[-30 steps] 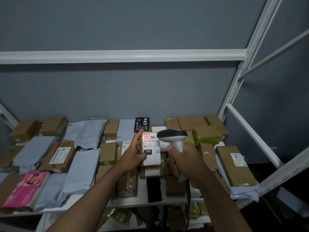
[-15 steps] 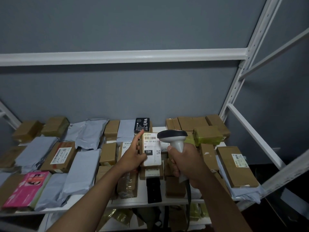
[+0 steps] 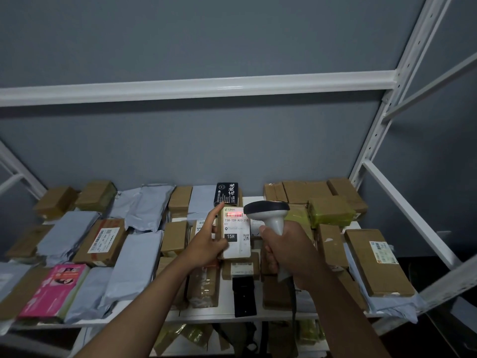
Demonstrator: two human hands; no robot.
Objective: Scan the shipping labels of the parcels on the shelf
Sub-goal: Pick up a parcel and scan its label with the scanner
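Note:
A small cardboard parcel [image 3: 236, 245] with a white shipping label marked 15H is held upright above the middle of the shelf [image 3: 219, 317]. My left hand [image 3: 206, 242] grips its left edge, index finger stretched up along the side. My right hand [image 3: 286, 254] grips the handle of a white and dark barcode scanner [image 3: 268, 213], whose head points left at the label. A red scan line glows across the barcode at the label's top.
Brown boxes and grey mailer bags cover the white metal shelf. A pink box [image 3: 58, 288] lies front left, a black box [image 3: 226, 193] stands behind the held parcel, a labelled long box [image 3: 378, 262] lies at the right. White uprights [image 3: 374, 140] frame the right side.
The red scan line was lit on the barcode a second ago, was off half a second ago, and is lit again now. Both hands stay almost still.

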